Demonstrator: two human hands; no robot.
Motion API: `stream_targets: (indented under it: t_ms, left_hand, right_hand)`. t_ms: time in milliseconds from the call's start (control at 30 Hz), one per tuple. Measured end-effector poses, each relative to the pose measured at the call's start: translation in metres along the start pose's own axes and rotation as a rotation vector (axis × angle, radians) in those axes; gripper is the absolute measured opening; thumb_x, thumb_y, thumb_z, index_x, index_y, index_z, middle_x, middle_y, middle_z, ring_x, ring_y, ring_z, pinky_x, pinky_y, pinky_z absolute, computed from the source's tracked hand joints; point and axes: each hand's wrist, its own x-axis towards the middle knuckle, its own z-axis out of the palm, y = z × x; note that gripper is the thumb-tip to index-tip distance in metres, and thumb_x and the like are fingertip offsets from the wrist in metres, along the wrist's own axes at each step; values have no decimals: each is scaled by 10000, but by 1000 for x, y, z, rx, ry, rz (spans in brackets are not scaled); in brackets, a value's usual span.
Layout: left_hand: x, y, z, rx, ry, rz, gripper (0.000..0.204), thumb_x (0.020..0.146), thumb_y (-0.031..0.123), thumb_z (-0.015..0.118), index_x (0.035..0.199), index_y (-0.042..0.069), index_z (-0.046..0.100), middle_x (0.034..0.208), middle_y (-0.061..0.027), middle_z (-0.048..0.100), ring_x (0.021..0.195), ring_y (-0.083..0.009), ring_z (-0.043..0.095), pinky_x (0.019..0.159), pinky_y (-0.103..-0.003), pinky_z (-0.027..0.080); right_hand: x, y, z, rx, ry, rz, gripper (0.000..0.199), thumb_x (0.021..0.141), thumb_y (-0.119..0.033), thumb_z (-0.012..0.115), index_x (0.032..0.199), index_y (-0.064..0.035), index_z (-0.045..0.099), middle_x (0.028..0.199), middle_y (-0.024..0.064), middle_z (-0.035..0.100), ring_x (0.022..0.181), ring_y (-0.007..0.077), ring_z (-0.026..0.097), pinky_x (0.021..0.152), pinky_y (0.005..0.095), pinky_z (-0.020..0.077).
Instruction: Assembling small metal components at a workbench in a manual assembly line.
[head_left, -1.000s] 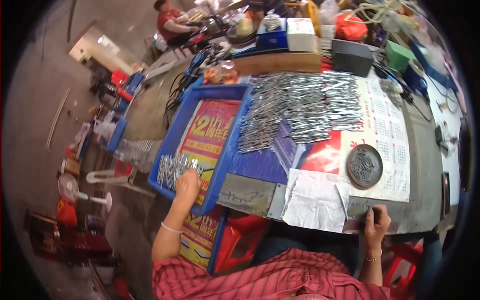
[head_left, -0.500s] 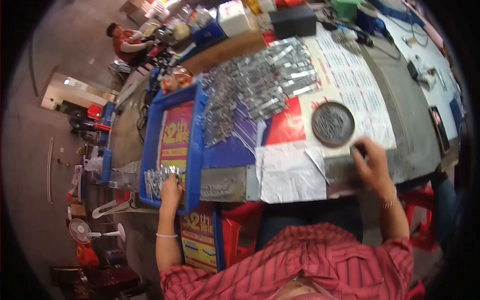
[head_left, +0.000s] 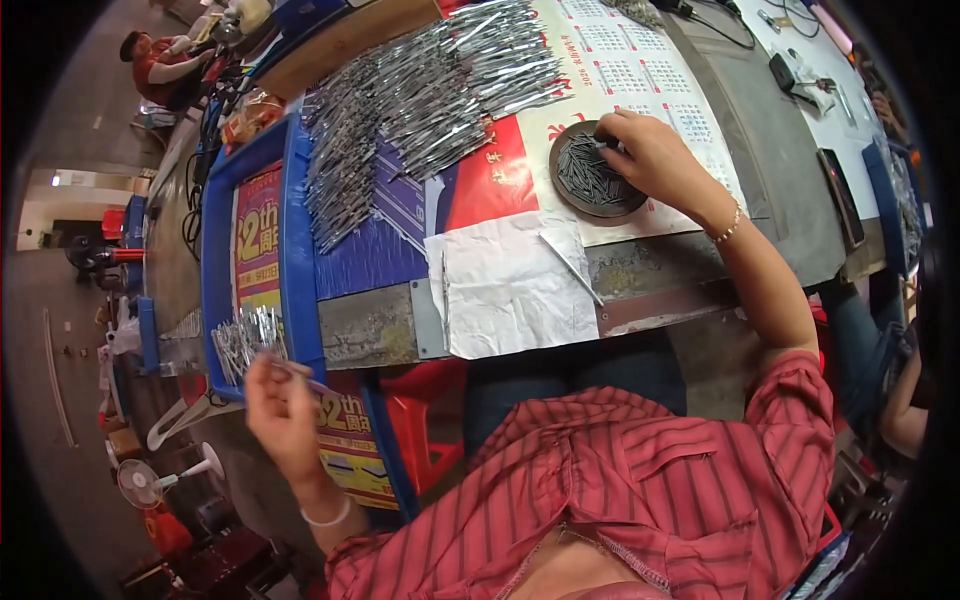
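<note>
- Workshop with a grey desk (head_left: 785, 220); another person (head_left: 165, 78) in red sits well apart, at upper left.
- Right hand (head_left: 655, 165): half a second ago it was short of the round dish (head_left: 600, 211), near the desk's front edge. Now it is above the dish, fingertips over the small dark pins (head_left: 585, 175).
- Left hand (head_left: 283, 415): a moment ago down among the loose silver rods (head_left: 238, 342) in the blue tray (head_left: 300, 255). Now drawn back toward the tray's near end, fingers just beside that pile.
- My reading: both hands are now busy at once, one at each supply.
- Right hand's fingers bent, thumb and fingertips close together; can't tell whether a pin is pinched.
- Left hand half curled and blurred; can't tell if a rod is in it.
- Pins lie in the dish, directly under the right hand. Loose rods lie heaped at the tray's near end, beyond the left hand.
- Between the hands: a creased white sheet (head_left: 515, 295) with one thin stick (head_left: 572, 268) across it, neither touched.
- Farther back, rows of silver strips (head_left: 430, 95), clear of both hands.
</note>
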Motion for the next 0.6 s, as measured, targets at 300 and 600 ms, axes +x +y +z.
stream_targets:
  t_ms: [300, 600]
  left_hand:
    - [-54, 23, 111, -719, -656, -316, 456, 837, -94, 497, 1277, -14, 407, 912, -96, 586, 748, -80, 548, 661, -194, 463]
    - [-61, 16, 143, -882, -826, -319, 425, 874, -44, 526, 1277, 31, 413, 949, -37, 577, 777, -63, 548, 670, -198, 456]
  right_hand:
    - [26, -3, 10, -198, -97, 70, 208, 777, -143, 639, 881, -3, 526, 892, 180, 594, 857, 377, 572, 752, 450, 457]
    - [13, -10, 5, 31, -39, 119, 153, 742, -83, 661, 814, 11, 565, 769, 213, 602, 773, 405, 580, 673, 450, 450]
